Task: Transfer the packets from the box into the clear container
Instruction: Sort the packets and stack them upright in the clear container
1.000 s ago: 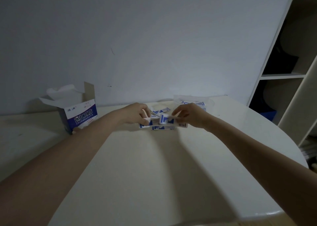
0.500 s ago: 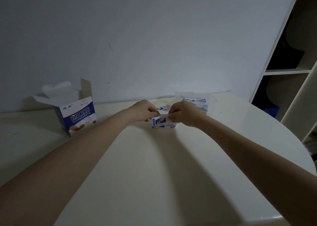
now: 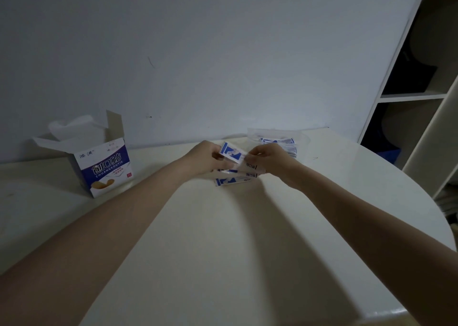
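A blue-and-white packet (image 3: 233, 153) is lifted a little above the table, pinched between my left hand (image 3: 207, 158) and my right hand (image 3: 271, 161). Under it a small pile of the same packets (image 3: 235, 180) lies on the table, partly covered by my fingers. Just behind my right hand stands the clear container (image 3: 301, 139) with several packets inside. The open blue-and-white box (image 3: 105, 167) sits at the far left near the wall, its flaps up; its inside is hidden.
The white table (image 3: 223, 251) has a rounded edge on the right and front. A white shelf unit (image 3: 421, 97) stands at the right beside the table. A plain wall runs close behind the box and container.
My hands have gathered the loose packets into a pile and raised the top packet off it. The camera has tilted slightly.
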`<state>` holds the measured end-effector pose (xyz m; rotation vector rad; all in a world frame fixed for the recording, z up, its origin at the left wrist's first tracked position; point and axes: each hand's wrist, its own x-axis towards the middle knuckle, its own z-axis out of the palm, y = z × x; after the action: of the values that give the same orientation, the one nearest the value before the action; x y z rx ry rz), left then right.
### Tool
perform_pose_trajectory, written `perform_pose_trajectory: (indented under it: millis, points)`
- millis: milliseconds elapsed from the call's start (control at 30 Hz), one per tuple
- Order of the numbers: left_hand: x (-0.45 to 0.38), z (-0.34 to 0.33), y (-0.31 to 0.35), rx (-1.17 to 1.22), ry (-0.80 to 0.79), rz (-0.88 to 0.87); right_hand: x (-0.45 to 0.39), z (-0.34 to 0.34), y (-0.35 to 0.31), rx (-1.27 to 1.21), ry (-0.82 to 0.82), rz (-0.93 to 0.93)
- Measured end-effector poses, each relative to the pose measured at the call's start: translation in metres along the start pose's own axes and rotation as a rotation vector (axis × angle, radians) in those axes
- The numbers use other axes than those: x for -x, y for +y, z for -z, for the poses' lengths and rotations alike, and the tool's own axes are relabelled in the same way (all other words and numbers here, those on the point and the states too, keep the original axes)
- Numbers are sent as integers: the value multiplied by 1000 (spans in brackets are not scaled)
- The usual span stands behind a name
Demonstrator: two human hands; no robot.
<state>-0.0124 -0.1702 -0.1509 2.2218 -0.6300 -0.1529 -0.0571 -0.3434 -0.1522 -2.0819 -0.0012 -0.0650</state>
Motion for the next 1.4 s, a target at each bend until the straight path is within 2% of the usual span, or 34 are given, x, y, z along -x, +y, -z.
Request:
perform_pose_trajectory:
  millis: [167,400,533,667,767,900,1100,1233,1400]
  points:
    - [2,8,2,-29,-7,64,4,4,-3,-237,-51,-53]
    - [13,22,-8,85,87,116,10,11,-8,-337,98,-35]
    - [15,30,-12,167,138,124,11,11,-12,-448,51,-14]
    - [17,29,-8,154,166,103,14,2,-20,-318,-18,-10]
    - [20,27,-7,147,159,118,13,-1,-20,-283,48,8]
    - [24,29,-11,393,40,237,10,6,-18,-291,180,151]
    - [24,29,-7,595,18,336,12,5,-15,-189,125,246]
    - [23,28,-5,766,-7,319,13,5,-14,-180,107,252]
    - [21,25,-9,632,37,257,11,6,-8,-147,36,180]
